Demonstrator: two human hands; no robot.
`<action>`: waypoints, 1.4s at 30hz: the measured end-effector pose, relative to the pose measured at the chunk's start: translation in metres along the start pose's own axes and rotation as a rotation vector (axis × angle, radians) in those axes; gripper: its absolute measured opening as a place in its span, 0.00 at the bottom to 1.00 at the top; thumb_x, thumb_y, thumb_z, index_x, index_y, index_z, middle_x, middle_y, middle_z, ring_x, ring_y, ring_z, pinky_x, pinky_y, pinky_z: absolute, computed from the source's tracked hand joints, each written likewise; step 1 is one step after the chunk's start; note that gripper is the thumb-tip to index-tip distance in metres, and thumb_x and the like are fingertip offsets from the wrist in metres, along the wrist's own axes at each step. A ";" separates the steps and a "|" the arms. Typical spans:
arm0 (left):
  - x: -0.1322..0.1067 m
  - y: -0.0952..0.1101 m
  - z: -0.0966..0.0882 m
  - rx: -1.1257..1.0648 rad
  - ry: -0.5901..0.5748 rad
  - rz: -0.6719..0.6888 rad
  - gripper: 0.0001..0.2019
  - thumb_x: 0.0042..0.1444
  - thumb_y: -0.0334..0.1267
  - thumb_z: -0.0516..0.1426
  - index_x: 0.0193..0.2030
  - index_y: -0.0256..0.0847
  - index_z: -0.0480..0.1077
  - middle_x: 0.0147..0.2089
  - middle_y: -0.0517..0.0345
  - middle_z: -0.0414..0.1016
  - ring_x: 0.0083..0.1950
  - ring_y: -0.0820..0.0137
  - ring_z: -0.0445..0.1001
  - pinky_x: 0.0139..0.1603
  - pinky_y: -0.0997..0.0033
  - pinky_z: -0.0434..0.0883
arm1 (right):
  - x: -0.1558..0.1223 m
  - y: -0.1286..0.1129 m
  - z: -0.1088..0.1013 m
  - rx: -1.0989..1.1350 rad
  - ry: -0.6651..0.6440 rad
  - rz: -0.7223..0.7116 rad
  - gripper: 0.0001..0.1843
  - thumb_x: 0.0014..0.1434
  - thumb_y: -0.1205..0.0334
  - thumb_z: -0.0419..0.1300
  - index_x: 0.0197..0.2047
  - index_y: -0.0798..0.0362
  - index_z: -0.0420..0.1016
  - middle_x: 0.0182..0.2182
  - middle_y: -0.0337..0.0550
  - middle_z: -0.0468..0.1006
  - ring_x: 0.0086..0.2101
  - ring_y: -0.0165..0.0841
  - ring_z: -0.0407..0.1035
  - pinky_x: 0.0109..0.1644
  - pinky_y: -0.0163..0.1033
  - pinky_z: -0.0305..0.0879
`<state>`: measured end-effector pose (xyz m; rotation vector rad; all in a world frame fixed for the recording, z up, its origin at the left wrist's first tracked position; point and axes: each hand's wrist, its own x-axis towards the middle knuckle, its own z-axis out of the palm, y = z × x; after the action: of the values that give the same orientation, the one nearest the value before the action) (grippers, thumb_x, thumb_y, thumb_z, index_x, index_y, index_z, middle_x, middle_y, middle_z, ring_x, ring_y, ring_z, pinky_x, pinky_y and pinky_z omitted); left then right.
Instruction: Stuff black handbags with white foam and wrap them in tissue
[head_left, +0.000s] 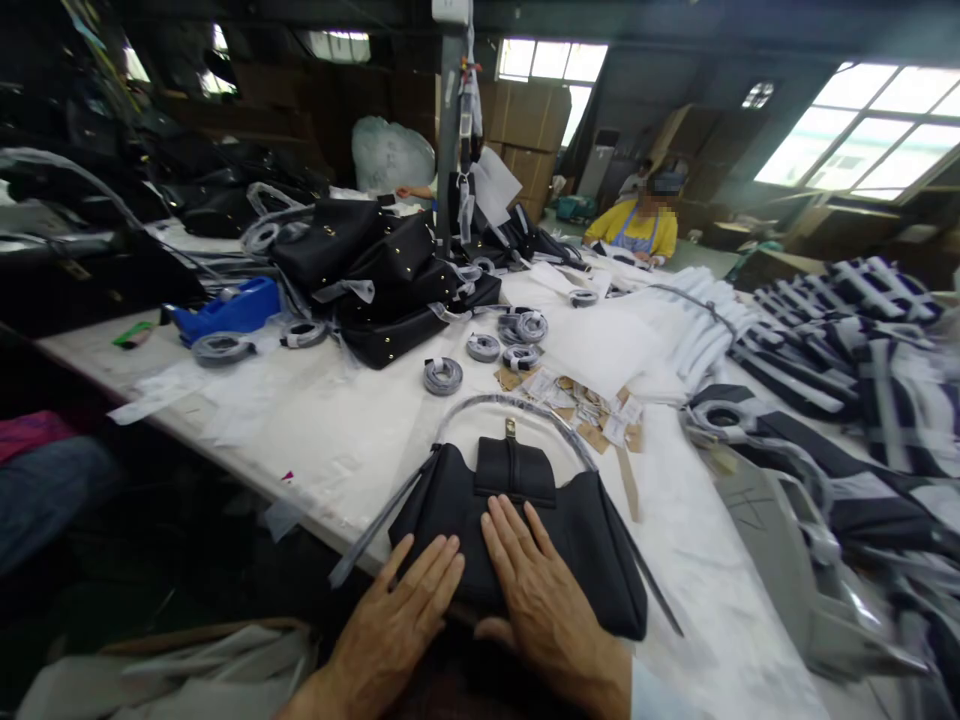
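A black handbag [592,545] lies flat at the near edge of the white table [337,430], its wrapped handle arching away from me. My left hand [401,610] rests flat on the bag's near left part, fingers stretched out. Beside it, my right hand [536,590] presses flat on the bag's middle, fingers spread and pointing toward the flap with its small gold clasp [511,429]. Neither hand grips anything.
Stacked black bags [375,270], a blue tape dispenser [229,310], several tape rolls [442,376] and paper tags [577,400] lie farther back. Wrapped bags and handles [840,350] pile up on the right. A person in yellow [637,225] sits at the far end.
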<state>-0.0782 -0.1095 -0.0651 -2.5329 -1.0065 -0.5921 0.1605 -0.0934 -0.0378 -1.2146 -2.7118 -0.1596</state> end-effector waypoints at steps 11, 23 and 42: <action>-0.005 -0.013 -0.010 -1.347 0.100 -1.293 0.34 0.57 0.56 0.59 0.65 0.38 0.59 0.62 0.38 0.68 0.59 0.54 0.73 0.57 0.55 0.73 | 0.007 -0.020 0.013 -0.058 0.106 0.066 0.50 0.54 0.50 0.67 0.71 0.65 0.51 0.68 0.64 0.55 0.66 0.54 0.52 0.66 0.56 0.57; 0.084 -0.026 -0.083 -1.896 0.230 -0.783 0.35 0.54 0.50 0.64 0.65 0.43 0.58 0.64 0.41 0.66 0.58 0.55 0.72 0.55 0.56 0.73 | 0.037 0.026 -0.066 0.287 0.478 0.441 0.25 0.54 0.67 0.54 0.55 0.58 0.74 0.45 0.53 0.82 0.44 0.45 0.77 0.47 0.47 0.74; 0.031 -0.025 -0.001 -0.089 0.126 0.005 0.27 0.63 0.24 0.43 0.67 0.44 0.60 0.65 0.57 0.69 0.68 0.63 0.64 0.70 0.54 0.58 | 0.000 -0.021 0.027 1.819 0.640 1.004 0.28 0.63 0.36 0.50 0.46 0.51 0.77 0.42 0.52 0.83 0.52 0.48 0.73 0.53 0.57 0.74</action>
<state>-0.0758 -0.0753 -0.0450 -2.5369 -0.9487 -0.8012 0.1419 -0.1036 -0.0645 -1.1258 -0.6359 1.3355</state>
